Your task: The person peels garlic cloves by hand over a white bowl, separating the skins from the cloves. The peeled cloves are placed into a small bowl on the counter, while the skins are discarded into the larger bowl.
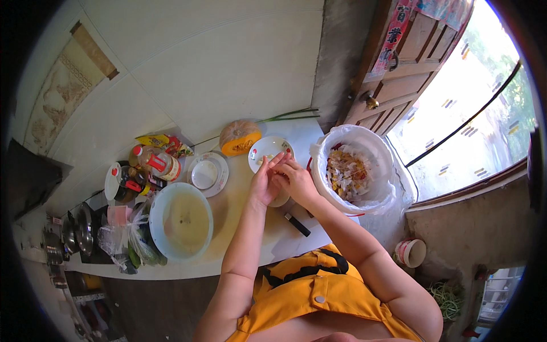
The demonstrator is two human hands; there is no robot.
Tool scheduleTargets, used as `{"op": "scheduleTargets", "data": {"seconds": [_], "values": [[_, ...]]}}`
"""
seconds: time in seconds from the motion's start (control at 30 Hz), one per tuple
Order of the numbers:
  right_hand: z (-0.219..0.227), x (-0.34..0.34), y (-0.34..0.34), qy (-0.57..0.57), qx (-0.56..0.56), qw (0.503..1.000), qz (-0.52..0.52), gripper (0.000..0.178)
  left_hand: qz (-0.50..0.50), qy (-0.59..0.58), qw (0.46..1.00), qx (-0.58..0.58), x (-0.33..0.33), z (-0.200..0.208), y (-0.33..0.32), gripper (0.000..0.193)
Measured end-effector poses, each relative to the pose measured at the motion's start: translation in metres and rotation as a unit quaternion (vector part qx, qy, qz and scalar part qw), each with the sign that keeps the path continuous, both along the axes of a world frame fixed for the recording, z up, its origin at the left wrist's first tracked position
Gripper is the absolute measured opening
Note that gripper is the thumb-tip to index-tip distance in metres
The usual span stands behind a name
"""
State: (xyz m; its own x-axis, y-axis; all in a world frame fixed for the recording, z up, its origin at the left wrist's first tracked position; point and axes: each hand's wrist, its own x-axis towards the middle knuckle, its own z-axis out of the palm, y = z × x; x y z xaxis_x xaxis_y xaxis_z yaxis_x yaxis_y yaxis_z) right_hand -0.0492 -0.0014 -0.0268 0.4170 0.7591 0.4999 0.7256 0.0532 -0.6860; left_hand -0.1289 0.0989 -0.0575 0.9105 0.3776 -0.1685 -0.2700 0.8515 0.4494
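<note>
My left hand and my right hand meet above the counter, beside a white plate with a few small pale pieces on it. The left palm is turned up with its fingers curled in toward the right hand. My right fingers are bent and pressed together over the left fingertips. Whatever lies between them is too small and covered to make out. Below the hands shows part of a round pale thing. A knife with a black handle lies nearer me, its blade mostly hidden.
Right of the counter stands a white bin lined with a bag, holding peels and scraps. A cut pumpkin and green stalks lie along the wall. Leftward are stacked dishes, a basin of cloudy water, bottles and bagged vegetables.
</note>
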Motion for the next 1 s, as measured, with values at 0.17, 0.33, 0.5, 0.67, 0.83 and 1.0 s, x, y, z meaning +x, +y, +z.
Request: {"op": "scheduleTargets", "data": {"seconds": [0.17, 0.33, 0.5, 0.67, 0.83, 1.0], "values": [[0.043, 0.041, -0.019, 0.123, 0.009, 0.99, -0.063, 0.013, -0.026, 0.011, 0.996, 0.087, 0.038, 0.041, -0.017, 0.045], [0.052, 0.081, -0.044, 0.155, 0.05, 0.98, -0.118, 0.011, 0.093, 0.113, 0.874, 0.463, 0.082, 0.052, -0.051, 0.035], [0.029, 0.112, -0.072, 0.25, 0.113, 0.955, -0.109, 0.011, 0.093, 0.14, 0.769, 0.617, 0.11, 0.053, -0.068, 0.028], [0.021, 0.125, -0.099, 0.404, 0.113, 0.904, -0.08, 0.014, 0.102, 0.093, 0.746, 0.651, 0.122, 0.053, -0.086, 0.027], [0.011, 0.135, -0.121, 0.391, 0.036, 0.914, -0.1, 0.018, 0.118, 0.088, 0.676, 0.722, 0.128, 0.038, -0.094, 0.031], [0.0, 0.137, -0.127, 0.336, -0.015, 0.931, -0.143, 0.02, 0.129, 0.095, 0.59, 0.791, 0.13, 0.037, -0.097, 0.032]]}}
